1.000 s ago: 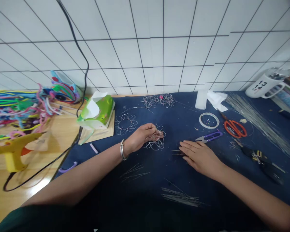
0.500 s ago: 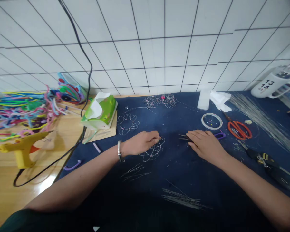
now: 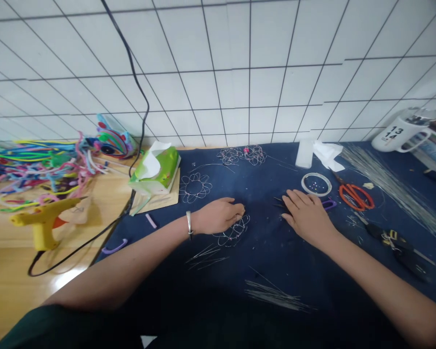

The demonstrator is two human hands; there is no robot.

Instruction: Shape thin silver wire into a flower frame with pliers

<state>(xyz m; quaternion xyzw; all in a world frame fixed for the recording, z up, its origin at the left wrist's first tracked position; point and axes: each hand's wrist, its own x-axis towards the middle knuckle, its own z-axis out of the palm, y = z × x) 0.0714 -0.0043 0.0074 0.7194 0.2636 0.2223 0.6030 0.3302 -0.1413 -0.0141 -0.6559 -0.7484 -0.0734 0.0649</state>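
My left hand (image 3: pixel 221 214), with a silver bangle at the wrist, pinches the upper edge of a looped wire flower (image 3: pixel 232 236) that lies on the dark blue cloth (image 3: pixel 261 194). My right hand (image 3: pixel 308 213) rests palm down, fingers spread, over purple-handled pliers (image 3: pixel 329 204). The dark tips of the pliers show left of its fingers; its palm hides their middle. Another wire flower (image 3: pixel 196 188) lies beyond my left hand, and two beaded wire shapes (image 3: pixel 253 155) lie near the wall.
Cut wires (image 3: pixel 276 296) lie near me. At right are a bead dish (image 3: pixel 316 184), orange scissors (image 3: pixel 356 196), a long wire bundle (image 3: pixel 396 184) and a white mug (image 3: pixel 399 132). At left stand a tissue pack (image 3: pixel 158 169), a yellow glue gun (image 3: pixel 43 220) and colourful pipe cleaners (image 3: pixel 47 169).
The head view has shifted slightly. My right hand has flattened and spread its fingers over the pliers. My left hand keeps its pinch on the wire flower.
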